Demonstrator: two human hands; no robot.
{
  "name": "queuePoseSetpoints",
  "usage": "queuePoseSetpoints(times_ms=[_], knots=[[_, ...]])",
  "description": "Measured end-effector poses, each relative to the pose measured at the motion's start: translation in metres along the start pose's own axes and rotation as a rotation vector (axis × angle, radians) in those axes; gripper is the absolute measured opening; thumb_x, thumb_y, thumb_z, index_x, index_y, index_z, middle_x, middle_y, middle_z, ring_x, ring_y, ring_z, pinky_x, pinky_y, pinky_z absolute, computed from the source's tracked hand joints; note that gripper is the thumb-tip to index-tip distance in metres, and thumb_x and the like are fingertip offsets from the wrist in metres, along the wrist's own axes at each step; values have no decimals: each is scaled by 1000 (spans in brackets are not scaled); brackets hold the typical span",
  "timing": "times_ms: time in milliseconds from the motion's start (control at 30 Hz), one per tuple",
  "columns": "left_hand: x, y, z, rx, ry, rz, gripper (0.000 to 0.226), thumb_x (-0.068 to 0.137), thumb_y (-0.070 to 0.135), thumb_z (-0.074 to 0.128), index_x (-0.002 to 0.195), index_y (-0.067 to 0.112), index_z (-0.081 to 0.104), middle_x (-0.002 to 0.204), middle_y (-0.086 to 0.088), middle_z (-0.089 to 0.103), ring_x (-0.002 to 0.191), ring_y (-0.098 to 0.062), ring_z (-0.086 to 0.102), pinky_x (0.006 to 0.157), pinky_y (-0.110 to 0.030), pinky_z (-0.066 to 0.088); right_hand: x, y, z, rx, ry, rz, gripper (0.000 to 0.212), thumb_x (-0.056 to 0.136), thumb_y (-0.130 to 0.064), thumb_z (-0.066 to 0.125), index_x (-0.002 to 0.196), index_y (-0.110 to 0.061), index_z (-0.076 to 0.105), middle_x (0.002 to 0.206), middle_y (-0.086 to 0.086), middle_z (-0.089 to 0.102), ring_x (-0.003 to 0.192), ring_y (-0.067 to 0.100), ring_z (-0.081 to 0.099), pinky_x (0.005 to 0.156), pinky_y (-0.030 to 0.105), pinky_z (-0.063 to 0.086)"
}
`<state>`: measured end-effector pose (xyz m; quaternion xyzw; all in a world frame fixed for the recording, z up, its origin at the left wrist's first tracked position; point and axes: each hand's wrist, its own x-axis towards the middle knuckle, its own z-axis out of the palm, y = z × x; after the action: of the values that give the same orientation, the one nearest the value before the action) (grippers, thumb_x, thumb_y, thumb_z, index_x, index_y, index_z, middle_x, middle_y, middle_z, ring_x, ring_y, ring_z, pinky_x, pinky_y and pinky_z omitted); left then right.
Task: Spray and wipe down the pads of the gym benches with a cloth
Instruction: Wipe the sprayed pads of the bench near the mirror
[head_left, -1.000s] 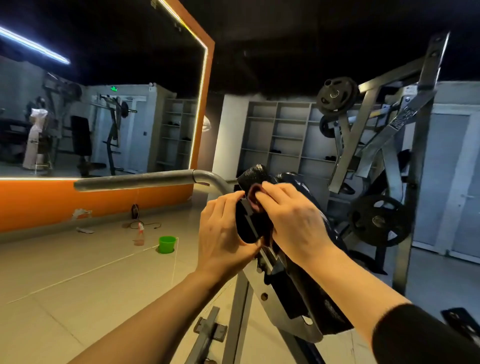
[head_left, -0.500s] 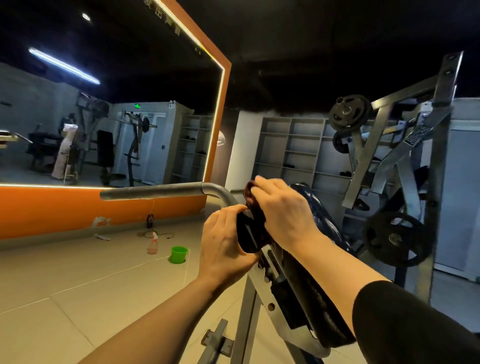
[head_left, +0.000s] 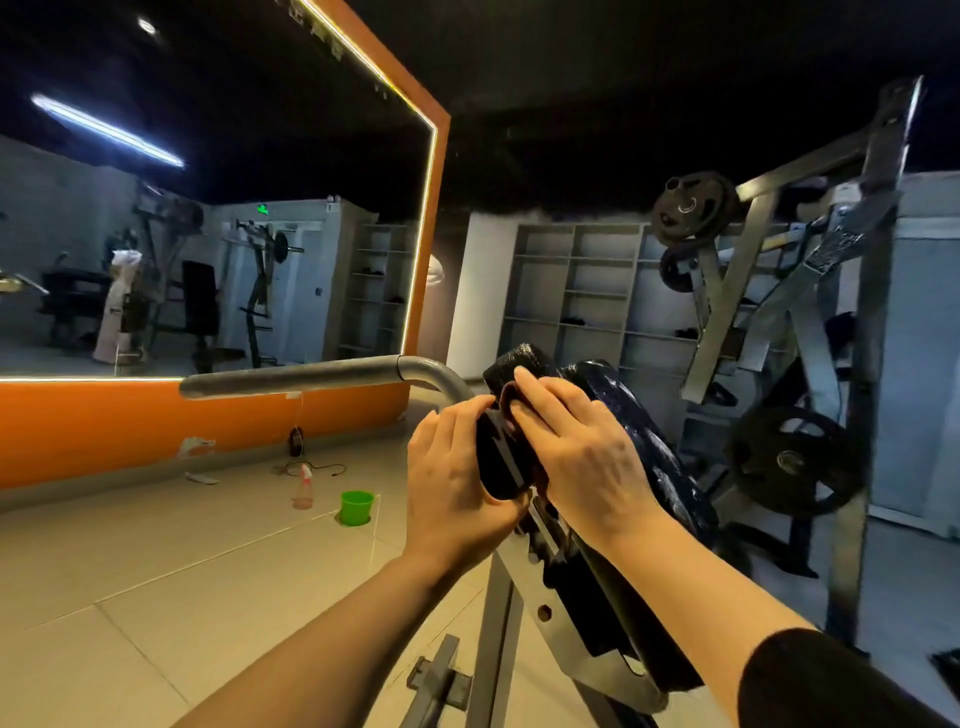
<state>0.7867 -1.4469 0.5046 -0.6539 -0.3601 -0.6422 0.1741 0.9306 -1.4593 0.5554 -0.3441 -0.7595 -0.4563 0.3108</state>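
At the upper end of the tilted bench pad (head_left: 644, 452), near the middle of my view, both hands were at work. My right hand (head_left: 582, 447) lay flat over the top of the pad, fingers nearly straight, pressing a dark reddish cloth (head_left: 506, 397) against the vinyl; only a small fold of it showed at about eleven o'clock from the knuckles, so I could not tell how much cloth sat under the palm. My left hand (head_left: 454, 493), at about nine o'clock from the right, curled round the pad's near edge and gripped it, thumb over the top and fingers hidden beneath.

The pad ran down toward five o'clock on its steel frame (head_left: 498, 613), its surface glossy, which I took for wet. A grey handle bar (head_left: 311, 375) stuck out toward nine o'clock. The spray bottle (head_left: 304, 486) stood on the floor (head_left: 130, 571) at roughly nine o'clock from my hands, well apart from the bench, with a green cup (head_left: 356, 508) just beside it.

I judged the spraying done for this pad and the wiping in hand, at the top end. The next move would call for drawing the cloth down the length of the pad toward five o'clock with steady pressure while the left hand braced the edge.
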Motion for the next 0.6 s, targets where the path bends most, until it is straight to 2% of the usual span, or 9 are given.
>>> queuePoseSetpoints(times_ms=[67, 133, 300, 400, 467, 533, 600], knots=[[-1, -1, 0, -6, -15, -1, 81, 66, 43, 76, 136, 22, 40, 128, 1, 55, 118, -16, 47, 111, -38, 32, 8, -3, 5, 6, -8, 41, 49, 77, -9, 71, 125, -4, 63, 139, 15, 55, 125, 35, 54, 90, 46, 55], [-3, -3, 1, 17, -28, -2, 87, 68, 44, 75, 142, 24, 34, 136, -1, 51, 127, -18, 44, 116, -36, 21, -4, -4, 7, 13, -26, 5, 51, 79, -10, 67, 129, -6, 59, 140, 13, 54, 128, 33, 52, 93, 46, 54], [-18, 4, 4, 111, 28, -13, 94, 73, 43, 71, 150, 17, 26, 155, -6, 31, 144, -23, 25, 118, -52, 20, -73, -8, -6, -67, -13, -50, 32, 92, -12, 52, 120, -6, 67, 130, 11, 62, 119, 28, 58, 99, 35, 47], [-37, 13, 6, 113, 68, 59, 90, 71, 39, 71, 147, 16, 28, 154, -9, 25, 146, -24, 21, 120, -48, 17, -88, -16, -13, -75, 47, -70, 32, 101, -14, 42, 110, -4, 71, 117, 12, 69, 105, 27, 63, 83, 37, 58], [-49, 19, 8, 74, 106, 78, 86, 69, 35, 74, 142, 15, 33, 149, -10, 28, 141, -26, 27, 118, -46, 20, -67, -19, -13, -61, 145, 4, 30, 99, -15, 46, 109, -2, 71, 113, 12, 70, 103, 26, 62, 80, 39, 58], [-55, 22, 11, 37, 129, 58, 87, 66, 31, 76, 139, 13, 34, 145, -11, 30, 137, -28, 30, 116, -45, 22, -39, -20, -11, -103, 163, 72, 31, 95, -16, 50, 117, -3, 68, 125, 13, 65, 115, 28, 55, 87, 40, 51], [-59, 21, 14, 29, 108, 29, 93, 65, 28, 79, 142, 10, 31, 148, -12, 28, 139, -29, 29, 117, -47, 21, -27, -19, -6, -143, 44, 62, 38, 95, -17, 46, 127, -6, 61, 142, 13, 52, 130, 31, 48, 94, 41, 48]])
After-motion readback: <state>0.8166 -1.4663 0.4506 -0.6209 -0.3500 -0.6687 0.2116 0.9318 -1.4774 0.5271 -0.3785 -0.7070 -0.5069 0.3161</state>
